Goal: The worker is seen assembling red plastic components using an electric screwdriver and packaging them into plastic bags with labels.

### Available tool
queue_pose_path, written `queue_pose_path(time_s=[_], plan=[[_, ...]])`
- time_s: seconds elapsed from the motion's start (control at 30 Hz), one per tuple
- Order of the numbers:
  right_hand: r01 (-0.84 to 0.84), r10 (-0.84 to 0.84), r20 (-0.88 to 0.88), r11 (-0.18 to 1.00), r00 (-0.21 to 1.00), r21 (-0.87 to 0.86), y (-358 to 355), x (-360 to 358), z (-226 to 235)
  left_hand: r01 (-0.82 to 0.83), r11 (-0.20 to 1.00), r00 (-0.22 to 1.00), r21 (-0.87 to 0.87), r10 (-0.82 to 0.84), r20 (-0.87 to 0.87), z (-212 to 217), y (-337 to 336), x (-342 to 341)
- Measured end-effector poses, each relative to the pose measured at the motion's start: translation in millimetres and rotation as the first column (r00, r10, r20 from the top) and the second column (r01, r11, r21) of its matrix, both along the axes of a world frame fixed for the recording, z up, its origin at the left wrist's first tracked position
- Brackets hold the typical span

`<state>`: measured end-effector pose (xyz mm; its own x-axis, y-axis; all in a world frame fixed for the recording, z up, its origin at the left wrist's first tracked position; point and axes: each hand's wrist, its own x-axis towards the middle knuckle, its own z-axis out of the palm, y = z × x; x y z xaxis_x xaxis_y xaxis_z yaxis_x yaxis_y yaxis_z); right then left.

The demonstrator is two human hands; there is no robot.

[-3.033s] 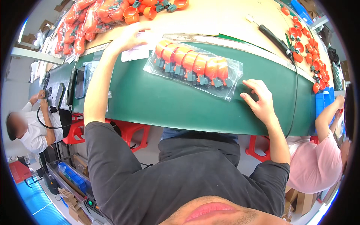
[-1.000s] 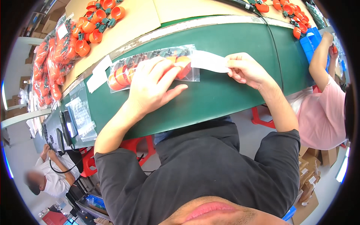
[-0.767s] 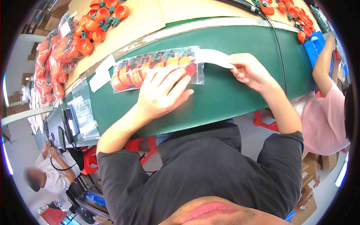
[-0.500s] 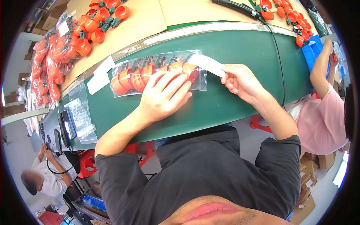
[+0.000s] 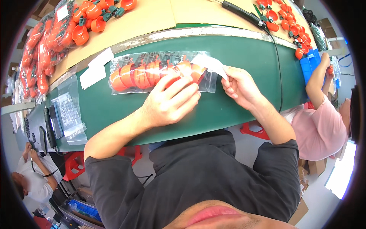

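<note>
A clear plastic bag (image 5: 124, 88) lies on the green work surface, with a row of orange cups (image 5: 141, 76) and dark fittings inside. My left hand (image 5: 169, 103) rests over the bag's near side, its fingers stretched out and the tips on the plastic. Between thumb and fingers my right hand (image 5: 243, 87) pinches the right end of a white paper strip (image 5: 209, 63). The strip's other end lies over the bag's upper right part. Whether it sticks to the plastic, I cannot tell.
White paper sheets (image 5: 93, 74) lie left of the bag, flat plastic bags (image 5: 69, 114) beyond them. Filled bags (image 5: 45, 57) pile up at far left. Loose orange cups (image 5: 97, 24) and a corded black tool (image 5: 244, 14) sit on cardboard. A co-worker (image 5: 318, 126) sits at right.
The view has shifted a little. My left hand has slid slightly toward me and right on the bag. My right hand keeps its pinch on the paper strip.
</note>
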<state>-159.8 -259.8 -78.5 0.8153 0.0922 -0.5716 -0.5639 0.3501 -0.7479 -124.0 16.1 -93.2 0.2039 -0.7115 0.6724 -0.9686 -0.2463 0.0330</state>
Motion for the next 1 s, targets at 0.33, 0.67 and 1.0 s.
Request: queue_pose_path(time_s=[0.33, 0.67, 1.0], plan=[[0.104, -0.114, 0.078, 0.987, 0.99, 0.119, 9, -15, -7, 0.073, 0.997, 0.996, 0.027, -0.072, -0.046, -5, -1, -6], [0.05, -0.05, -0.024, 0.999, 0.998, -0.011, 31, -14, -3, 0.08, 0.994, 0.995, 0.076, -0.076, -0.063, -9, 2, -7], [-0.28, 0.327, 0.105, 0.906, 0.939, -0.318, -3, 51, 5, 0.111, 0.994, 0.993, 0.022, -0.11, -0.05, -11, 0, -7]])
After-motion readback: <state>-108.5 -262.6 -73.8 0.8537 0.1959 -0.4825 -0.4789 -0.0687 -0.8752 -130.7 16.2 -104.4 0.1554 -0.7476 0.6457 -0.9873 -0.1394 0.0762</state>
